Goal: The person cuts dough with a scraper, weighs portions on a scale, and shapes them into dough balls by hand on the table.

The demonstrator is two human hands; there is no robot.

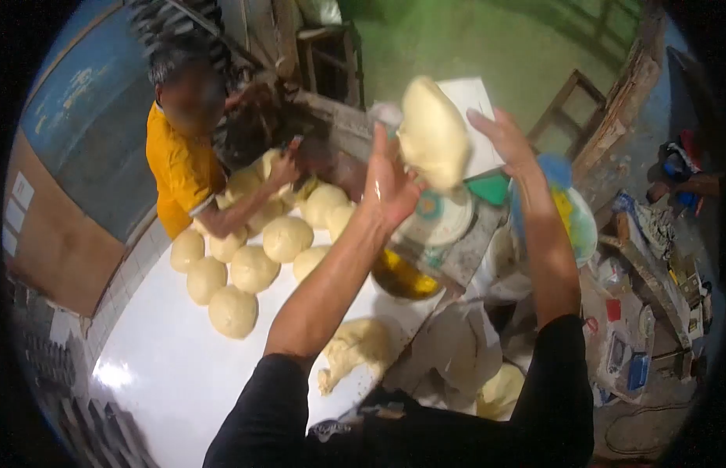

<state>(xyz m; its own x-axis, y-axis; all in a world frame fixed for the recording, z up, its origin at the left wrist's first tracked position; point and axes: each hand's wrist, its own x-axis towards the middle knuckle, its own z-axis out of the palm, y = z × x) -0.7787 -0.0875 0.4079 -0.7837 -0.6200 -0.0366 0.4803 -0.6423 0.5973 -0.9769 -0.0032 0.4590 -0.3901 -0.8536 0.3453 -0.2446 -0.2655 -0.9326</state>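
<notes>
In the head view, a pale lump of dough [433, 132] is up in the air between my hands, slightly blurred. My left hand [390, 183] is beside its left edge, thumb raised and fingers apart; I cannot tell whether it touches the dough. My right hand [503, 144] grips a flat white rectangular scraper [476, 117], which lies behind the dough's right side. Below them is a round pale plate with a teal centre [445, 222]. A bowl of yellow liquid [406, 277] stands near my left forearm. A ragged piece of dough [359, 347] lies on the white table [175, 374].
Several round dough balls [253, 269] cover the table's far side. Across it, a person in a yellow shirt [179, 160] reaches over the dough. A basin [577, 222] is beside my right forearm. A cluttered wooden bench [647, 265] stands at the right.
</notes>
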